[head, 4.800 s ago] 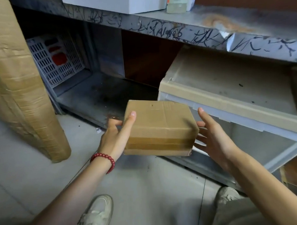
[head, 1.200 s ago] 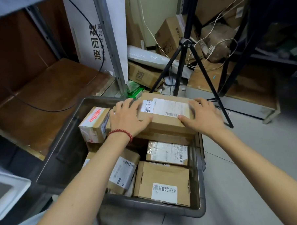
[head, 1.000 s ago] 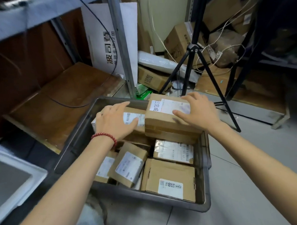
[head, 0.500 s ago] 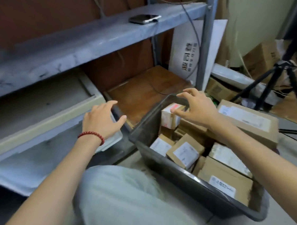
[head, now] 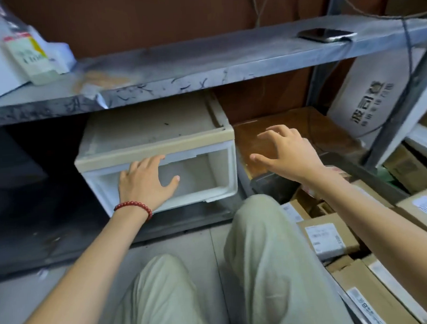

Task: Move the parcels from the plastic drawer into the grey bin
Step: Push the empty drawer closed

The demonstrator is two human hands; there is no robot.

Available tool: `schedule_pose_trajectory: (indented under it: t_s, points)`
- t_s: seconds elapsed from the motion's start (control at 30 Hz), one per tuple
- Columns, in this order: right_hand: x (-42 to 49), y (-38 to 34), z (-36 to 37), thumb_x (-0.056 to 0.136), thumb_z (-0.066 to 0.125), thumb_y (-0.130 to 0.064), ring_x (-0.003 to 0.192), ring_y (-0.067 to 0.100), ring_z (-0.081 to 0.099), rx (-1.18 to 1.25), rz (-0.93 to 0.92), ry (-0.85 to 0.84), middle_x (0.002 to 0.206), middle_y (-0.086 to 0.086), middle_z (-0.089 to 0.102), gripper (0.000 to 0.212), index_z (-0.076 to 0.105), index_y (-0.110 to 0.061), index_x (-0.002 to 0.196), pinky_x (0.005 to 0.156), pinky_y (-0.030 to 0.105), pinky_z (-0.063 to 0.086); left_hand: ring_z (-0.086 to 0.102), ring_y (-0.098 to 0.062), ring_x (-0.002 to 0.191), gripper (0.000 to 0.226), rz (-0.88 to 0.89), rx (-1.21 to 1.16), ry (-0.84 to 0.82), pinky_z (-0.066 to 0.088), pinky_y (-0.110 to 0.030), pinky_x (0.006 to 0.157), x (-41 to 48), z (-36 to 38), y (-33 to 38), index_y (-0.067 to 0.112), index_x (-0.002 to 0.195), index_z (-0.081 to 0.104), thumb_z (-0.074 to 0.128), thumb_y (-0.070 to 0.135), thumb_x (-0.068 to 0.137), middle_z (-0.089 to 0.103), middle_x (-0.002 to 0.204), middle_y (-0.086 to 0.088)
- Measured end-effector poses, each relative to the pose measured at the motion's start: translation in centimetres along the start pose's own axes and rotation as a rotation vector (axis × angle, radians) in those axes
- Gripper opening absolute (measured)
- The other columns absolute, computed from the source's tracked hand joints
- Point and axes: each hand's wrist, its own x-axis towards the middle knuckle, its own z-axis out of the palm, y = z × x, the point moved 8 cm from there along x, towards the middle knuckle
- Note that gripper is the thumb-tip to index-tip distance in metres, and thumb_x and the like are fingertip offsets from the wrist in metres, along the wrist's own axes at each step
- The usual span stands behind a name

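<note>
Hands spread (both empty): left hand [head: 147,183] at plastic drawer [head: 228,171] rim, right hand [head: 289,153] beside.

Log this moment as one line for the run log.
left hand open at drawer front | right hand open, empty | no parcel seen in drawer | parcels in bin
</note>
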Motion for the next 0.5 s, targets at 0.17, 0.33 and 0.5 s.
schedule_pose_trajectory:
  t_s: [0.17,0.33,0.5]
  points:
    - [2.3,-4.2,2.0,0.087,0.053,-0.063,0.132,0.024,0.037,0.001,-0.091,-0.051,0.146,0.000,0.039,0.063,0.045,-0.028,0.139,0.102,0.043,0.037,0.036,-0.021,0.135,0.067,0.007,0.087,-0.026,0.033,-0.040,0.103,0.2,1.1,-1.8,0.027,0.146,0.032,0.048,0.058,0.088,0.041,0.147,0.004]
    - [4.1,-9.1,5.3,0.088,0.054,-0.058,0.132,0.023,0.038,0.031,-0.210,-0.139,0.145,-0.002,0.040,0.060,0.044,-0.028,0.140,0.102,0.042,0.038,0.031,-0.017,0.138,0.070,-0.015,0.110,-0.056,0.032,-0.040,0.105,1.2,2.6,-3.6,0.027,0.149,0.026,0.047,0.058,0.089,0.034,0.151,0.006]
    - [5.4,-12.3,9.8,0.090,0.056,-0.053,0.132,0.021,0.038,0.033,-0.297,-0.209,0.145,-0.001,0.040,0.062,0.039,-0.025,0.143,0.104,0.042,0.039,0.027,-0.018,0.141,0.074,-0.027,0.125,-0.109,0.031,-0.043,0.108,2.2,5.3,-4.7,0.027,0.150,0.020,0.049,0.055,0.089,0.025,0.156,0.004]
